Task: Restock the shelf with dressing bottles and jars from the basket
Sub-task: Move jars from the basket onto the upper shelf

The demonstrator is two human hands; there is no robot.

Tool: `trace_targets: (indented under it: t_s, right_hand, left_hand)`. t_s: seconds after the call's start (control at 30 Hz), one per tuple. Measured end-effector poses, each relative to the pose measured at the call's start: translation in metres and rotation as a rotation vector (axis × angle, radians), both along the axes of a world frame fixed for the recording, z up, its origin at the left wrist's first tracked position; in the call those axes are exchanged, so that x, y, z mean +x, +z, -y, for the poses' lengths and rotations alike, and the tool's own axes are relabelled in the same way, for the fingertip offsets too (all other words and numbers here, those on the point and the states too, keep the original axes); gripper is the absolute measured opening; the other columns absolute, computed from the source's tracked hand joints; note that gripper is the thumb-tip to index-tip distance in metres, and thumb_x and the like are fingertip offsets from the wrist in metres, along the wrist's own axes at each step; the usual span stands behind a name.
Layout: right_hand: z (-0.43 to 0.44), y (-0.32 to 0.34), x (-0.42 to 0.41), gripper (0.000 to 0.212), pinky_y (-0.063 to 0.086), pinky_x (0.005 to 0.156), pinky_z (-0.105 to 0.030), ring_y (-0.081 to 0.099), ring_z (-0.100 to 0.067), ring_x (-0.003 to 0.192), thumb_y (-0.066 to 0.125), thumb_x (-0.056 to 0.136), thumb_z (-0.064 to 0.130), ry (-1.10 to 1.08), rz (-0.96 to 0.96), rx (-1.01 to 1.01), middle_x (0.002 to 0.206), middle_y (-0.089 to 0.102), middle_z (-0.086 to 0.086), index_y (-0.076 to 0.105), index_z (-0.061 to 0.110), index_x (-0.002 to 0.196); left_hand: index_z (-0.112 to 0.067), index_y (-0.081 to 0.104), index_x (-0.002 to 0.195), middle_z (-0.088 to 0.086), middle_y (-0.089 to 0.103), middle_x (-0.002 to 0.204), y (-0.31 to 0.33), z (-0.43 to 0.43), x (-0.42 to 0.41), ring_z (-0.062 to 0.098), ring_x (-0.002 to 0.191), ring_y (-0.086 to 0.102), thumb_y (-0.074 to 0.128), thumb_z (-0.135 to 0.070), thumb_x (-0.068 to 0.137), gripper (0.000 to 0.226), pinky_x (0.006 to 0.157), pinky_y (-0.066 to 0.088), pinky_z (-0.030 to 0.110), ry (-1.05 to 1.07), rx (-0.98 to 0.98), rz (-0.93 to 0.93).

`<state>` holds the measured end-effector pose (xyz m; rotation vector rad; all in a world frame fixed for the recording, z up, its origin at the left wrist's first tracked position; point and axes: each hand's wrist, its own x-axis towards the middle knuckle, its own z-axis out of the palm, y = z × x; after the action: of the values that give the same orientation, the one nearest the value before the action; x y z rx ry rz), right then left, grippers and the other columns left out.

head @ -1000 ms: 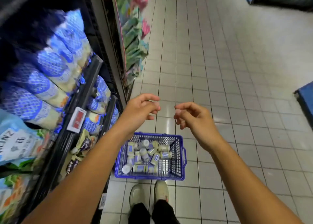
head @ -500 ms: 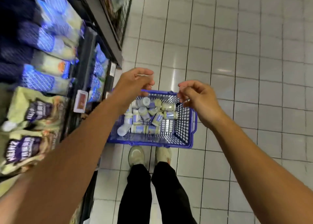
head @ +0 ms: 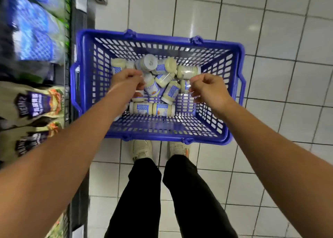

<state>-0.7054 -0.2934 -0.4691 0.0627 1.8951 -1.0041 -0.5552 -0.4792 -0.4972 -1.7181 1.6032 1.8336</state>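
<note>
Inspector: While the jars (head: 152, 109) are lying heaped in the basket (head: 162, 38) on the floor (head: 279, 75), the left hand (head: 126, 81) and right hand (head: 207, 87) are curling over them; any grasp cannot be told.

Assessor: Lifting a topmost jar straight up is looking safest. Basket walls are hemming both hands; the shelf (head: 81, 19) is standing close left, and open floor is lying right.

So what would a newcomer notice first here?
The blue basket sits mid-frame on the white tiled floor, with a heap of pale dressing jars lying inside. The left hand and right hand reach in over the heap; whether either grips a jar is unclear. Purple-labelled pouches line the shelf at left.
</note>
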Motion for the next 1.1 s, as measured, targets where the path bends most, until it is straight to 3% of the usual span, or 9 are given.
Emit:
trace_targets:
  t_s: [0.17, 0.3, 0.4, 0.47, 0.63, 0.77, 0.87, 0.97, 1.1]
  right_hand:
    - [-0.001, -0.086, 0.014, 0.015, 0.051, 0.055, -0.026, 0.056, -0.013, 0.063, 0.058, 0.097, 0.01, 0.097, -0.032, 0.057, 0.075, 0.062, -0.001, 0.061, 0.017, 0.084]
    - [0.006, -0.137, 0.019, 0.01, 0.048, 0.067, -0.023, 0.057, -0.018, 0.072, 0.059, 0.095, 0.004, 0.398, -0.165, 0.11, 0.09, 0.065, -0.008, 0.064, 0.01, 0.101]
    - [0.008, -0.169, 0.019, 0.045, 0.042, 0.102, -0.038, 0.051, -0.035, 0.117, 0.061, 0.09, 0.003, 0.848, -0.42, 0.211, 0.129, 0.055, -0.019, 0.057, 0.008, 0.134]
    - [0.012, -0.181, 0.018, 0.057, 0.035, 0.106, -0.044, 0.039, -0.038, 0.128, 0.061, 0.088, 0.004, 1.117, -0.615, 0.222, 0.139, 0.046, -0.017, 0.049, 0.013, 0.143]
    - [0.024, -0.205, 0.021, 0.05, 0.031, 0.109, -0.05, 0.033, -0.039, 0.134, 0.048, 0.098, 0.012, 1.59, -0.857, 0.173, 0.146, 0.039, -0.014, 0.041, 0.015, 0.147]
    - [0.025, -0.216, 0.032, 0.047, 0.032, 0.108, -0.053, 0.036, -0.041, 0.134, 0.044, 0.099, 0.015, 1.669, -0.974, 0.254, 0.146, 0.037, -0.017, 0.041, 0.015, 0.146]
    - [0.024, -0.219, 0.037, 0.04, 0.039, 0.105, -0.05, 0.045, -0.039, 0.129, 0.037, 0.098, 0.016, 1.665, -1.089, 0.283, 0.139, 0.047, -0.013, 0.052, 0.014, 0.135]
    - [0.021, -0.223, 0.038, 0.044, 0.043, 0.103, -0.048, 0.051, -0.036, 0.126, 0.03, 0.096, 0.015, 1.699, -1.141, 0.281, 0.139, 0.051, -0.011, 0.056, 0.015, 0.131]
    - [0.018, -0.227, 0.037, 0.057, 0.039, 0.107, -0.05, 0.045, -0.038, 0.132, 0.013, 0.093, 0.011, 1.727, -1.157, 0.281, 0.146, 0.045, -0.014, 0.048, 0.01, 0.139]
  left_hand:
    - [-0.018, 0.064, 0.109, 0.003, 0.064, 0.095, -0.078, 0.004, -0.004, 0.014, 0.07, 0.06, 0.061, -0.012, 0.092, 0.018, 0.061, 0.055, 0.028, -0.041, -0.077, 0.086]
    - [-0.014, 0.063, 0.086, 0.001, 0.058, 0.078, -0.129, 0.001, -0.013, 0.02, 0.078, 0.054, 0.067, -0.013, 0.086, 0.004, 0.062, 0.044, 0.03, -0.18, -0.189, 0.134]
    - [-0.003, 0.06, 0.12, 0.009, 0.064, 0.112, -0.158, -0.002, -0.017, 0.024, 0.102, 0.061, 0.077, -0.027, 0.08, 0.05, 0.071, 0.046, 0.032, -0.231, -0.192, 0.242]
    - [-0.001, 0.059, 0.125, 0.013, 0.063, 0.122, -0.173, -0.003, -0.017, 0.027, 0.11, 0.061, 0.083, -0.032, 0.076, 0.063, 0.075, 0.049, 0.034, -0.224, -0.186, 0.267]
    - [-0.01, 0.045, 0.141, 0.012, 0.048, 0.144, -0.196, 0.0, -0.023, 0.028, 0.13, 0.049, 0.088, -0.045, 0.067, 0.092, 0.102, 0.047, 0.039, -0.266, -0.221, 0.318]
    - [-0.017, 0.042, 0.139, 0.013, 0.041, 0.144, -0.2, -0.009, -0.029, 0.028, 0.127, 0.047, 0.091, -0.047, 0.062, 0.096, 0.091, 0.044, 0.032, -0.25, -0.297, 0.426]
    - [-0.015, 0.047, 0.127, 0.012, 0.041, 0.135, -0.201, -0.024, -0.019, 0.025, 0.112, 0.049, 0.095, -0.033, 0.057, 0.086, 0.084, 0.043, 0.029, -0.191, -0.355, 0.274]
    - [-0.012, 0.05, 0.119, 0.009, 0.054, 0.12, -0.198, -0.039, 0.0, 0.025, 0.106, 0.053, 0.094, -0.021, 0.057, 0.077, 0.079, 0.045, 0.031, -0.246, -0.452, 0.104]
    - [-0.016, 0.048, 0.121, 0.001, 0.057, 0.112, -0.199, -0.046, 0.014, 0.02, 0.103, 0.052, 0.092, -0.016, 0.061, 0.075, 0.077, 0.043, 0.028, -0.281, -0.462, 0.033]
